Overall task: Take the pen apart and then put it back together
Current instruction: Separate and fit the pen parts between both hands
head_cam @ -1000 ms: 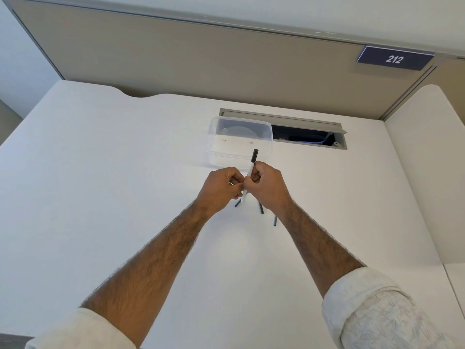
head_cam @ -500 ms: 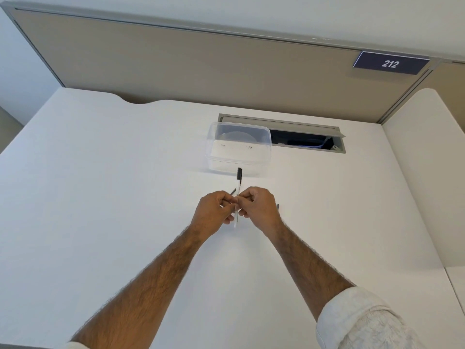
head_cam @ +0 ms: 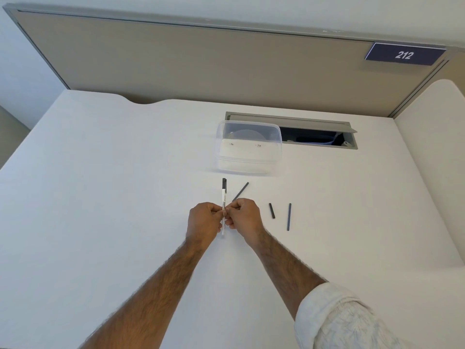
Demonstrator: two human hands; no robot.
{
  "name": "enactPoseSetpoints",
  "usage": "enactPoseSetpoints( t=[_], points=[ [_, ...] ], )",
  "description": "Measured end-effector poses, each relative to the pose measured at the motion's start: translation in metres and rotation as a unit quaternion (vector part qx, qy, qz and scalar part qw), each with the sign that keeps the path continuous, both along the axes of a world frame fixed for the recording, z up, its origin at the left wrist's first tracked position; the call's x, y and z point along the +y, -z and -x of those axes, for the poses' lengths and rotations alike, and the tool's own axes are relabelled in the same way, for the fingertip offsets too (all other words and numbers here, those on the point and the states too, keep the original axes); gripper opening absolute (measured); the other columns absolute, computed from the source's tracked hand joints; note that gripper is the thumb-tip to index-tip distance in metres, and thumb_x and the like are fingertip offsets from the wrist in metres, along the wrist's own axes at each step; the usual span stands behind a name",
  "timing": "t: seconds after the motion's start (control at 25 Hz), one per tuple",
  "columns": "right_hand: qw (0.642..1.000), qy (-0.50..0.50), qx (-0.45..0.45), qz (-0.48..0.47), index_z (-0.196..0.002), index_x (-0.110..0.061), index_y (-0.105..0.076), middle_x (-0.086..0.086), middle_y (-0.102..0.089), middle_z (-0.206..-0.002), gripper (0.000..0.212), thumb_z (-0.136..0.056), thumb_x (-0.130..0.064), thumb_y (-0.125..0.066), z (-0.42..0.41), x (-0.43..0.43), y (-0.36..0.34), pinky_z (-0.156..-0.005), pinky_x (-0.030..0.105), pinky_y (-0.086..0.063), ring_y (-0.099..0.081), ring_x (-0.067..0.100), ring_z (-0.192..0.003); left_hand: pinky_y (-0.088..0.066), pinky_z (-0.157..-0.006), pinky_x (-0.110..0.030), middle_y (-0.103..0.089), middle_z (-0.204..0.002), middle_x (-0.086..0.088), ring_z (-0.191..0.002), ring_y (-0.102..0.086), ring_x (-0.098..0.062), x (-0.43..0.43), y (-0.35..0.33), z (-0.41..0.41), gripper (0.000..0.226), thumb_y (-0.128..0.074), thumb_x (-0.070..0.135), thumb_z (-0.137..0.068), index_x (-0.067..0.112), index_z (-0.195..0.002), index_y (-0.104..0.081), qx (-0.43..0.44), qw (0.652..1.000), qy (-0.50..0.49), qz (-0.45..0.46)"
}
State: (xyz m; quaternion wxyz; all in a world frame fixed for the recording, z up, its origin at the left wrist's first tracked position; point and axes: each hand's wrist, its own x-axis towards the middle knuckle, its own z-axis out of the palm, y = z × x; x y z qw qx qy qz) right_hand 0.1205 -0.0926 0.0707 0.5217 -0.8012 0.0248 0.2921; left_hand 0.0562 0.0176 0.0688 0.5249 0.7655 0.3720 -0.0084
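A white pen (head_cam: pixel 223 197) with a black cap at its far end points away from me, low over the white desk (head_cam: pixel 100 197). My left hand (head_cam: pixel 205 220) and my right hand (head_cam: pixel 242 217) both pinch its barrel near the middle, fingertips meeting. Three dark pen parts lie on the desk: a thin rod (head_cam: pixel 240 191) just beyond my right hand, a short piece (head_cam: pixel 272 210) to its right, and a longer thin piece (head_cam: pixel 288 216) further right.
A clear plastic container (head_cam: pixel 249 149) stands beyond the pen. Behind it is an open cable slot (head_cam: pixel 314 138) in the desk. A beige partition (head_cam: pixel 201 66) with a sign "212" (head_cam: pixel 404 55) closes the back.
Both hands have lowered the pen toward me and closer to the desk. The three dark parts, earlier hidden behind my hands, now show to the right.
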Motion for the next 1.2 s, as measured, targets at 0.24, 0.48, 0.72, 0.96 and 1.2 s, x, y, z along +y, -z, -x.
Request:
enactPoseSetpoints(
  t=[0.24,0.48,0.72,0.96,1.2],
  points=[
    [1.000,0.001,0.002,0.024,-0.084,0.006,-0.065,0.019,-0.075,-0.081,0.015,-0.080,-0.001,-0.053,0.004,0.012,0.014,-0.057,0.035,-0.059,-0.067,0.020,-0.059,-0.064,-0.070,-0.053,-0.076,-0.069,-0.007,-0.065,-0.072,-0.029,0.011,0.013,-0.007,0.018,-0.070,0.016,-0.086,0.010,-0.069,-0.072,0.052,0.998,0.031,-0.019],
    [0.999,-0.005,-0.001,0.048,-0.077,0.003,-0.063,0.020,-0.074,-0.079,0.017,-0.073,-0.004,-0.048,0.001,0.013,0.016,-0.063,0.044,-0.061,-0.066,0.025,-0.064,-0.064,-0.068,-0.048,-0.073,-0.068,-0.002,-0.068,-0.074,-0.025,0.009,0.013,-0.015,0.020,-0.067,0.012,-0.084,0.013,-0.064,-0.065,0.065,0.994,0.061,-0.063],
    [0.999,-0.017,0.016,0.046,-0.088,0.012,-0.064,0.023,-0.072,-0.076,0.034,-0.071,-0.006,-0.040,-0.001,0.011,0.012,-0.063,0.047,-0.061,-0.063,0.024,-0.057,-0.063,-0.067,-0.047,-0.072,-0.068,-0.004,-0.071,-0.073,-0.028,0.007,0.012,-0.015,0.022,-0.063,0.010,-0.084,0.015,-0.063,-0.061,0.072,0.992,0.067,-0.082],
    [0.998,-0.024,0.040,0.032,-0.085,0.008,-0.063,0.015,-0.067,-0.074,0.026,-0.076,-0.006,-0.042,0.000,0.005,0.003,-0.063,0.041,-0.058,-0.061,0.024,-0.059,-0.063,-0.067,-0.047,-0.071,-0.068,-0.002,-0.070,-0.072,-0.027,0.006,0.013,-0.012,0.022,-0.067,0.020,-0.088,0.015,-0.066,-0.063,0.075,0.991,0.074,-0.087],
    [0.998,-0.017,0.048,0.035,-0.096,0.012,-0.061,0.015,-0.065,-0.076,0.024,-0.087,-0.003,-0.044,0.001,-0.009,0.004,-0.053,0.030,-0.053,-0.059,0.023,-0.057,-0.046,-0.058,-0.031,-0.067,-0.078,0.003,-0.074,-0.064,-0.024,0.013,0.008,-0.006,0.023,-0.065,0.034,-0.094,0.018,-0.078,-0.061,0.096,0.978,0.109,-0.151]
  ],
)
